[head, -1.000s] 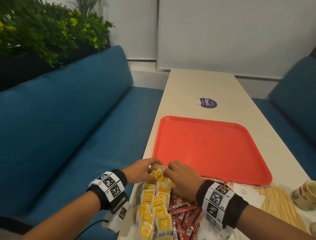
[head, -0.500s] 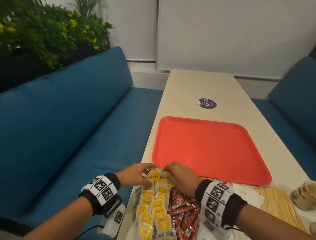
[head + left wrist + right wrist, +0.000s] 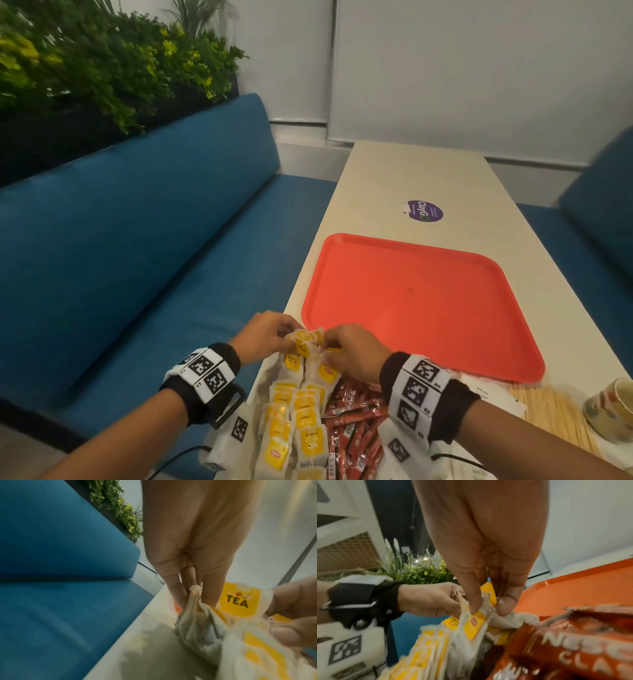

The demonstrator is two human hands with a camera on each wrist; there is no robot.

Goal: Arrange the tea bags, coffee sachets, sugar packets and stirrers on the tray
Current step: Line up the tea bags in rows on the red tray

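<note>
Both hands meet at the far end of a pile of yellow-tagged tea bags [image 3: 301,407], just short of the red tray's [image 3: 424,308] near left corner. My left hand [image 3: 270,334] pinches a small bunch of tea bags [image 3: 306,340] from the left; in the left wrist view its fingers [image 3: 181,588] hold the crumpled bags [image 3: 202,620]. My right hand [image 3: 349,346] pinches the same bunch [image 3: 476,622] from the right. Red coffee sachets [image 3: 352,421] lie right of the tea bags, under my right wrist. Wooden stirrers [image 3: 551,418] lie at the right. Nothing lies on the tray.
A patterned ceramic cup [image 3: 613,411] stands at the right edge beside the stirrers. White sugar packets [image 3: 489,394] lie near my right wrist. A purple sticker [image 3: 423,211] is on the table beyond the tray. Blue benches [image 3: 137,257] flank the narrow table.
Both hands have gathered the tea bags at the pile's far end and lifted the bunch slightly off the table; the bunch now sits higher between the fingertips.
</note>
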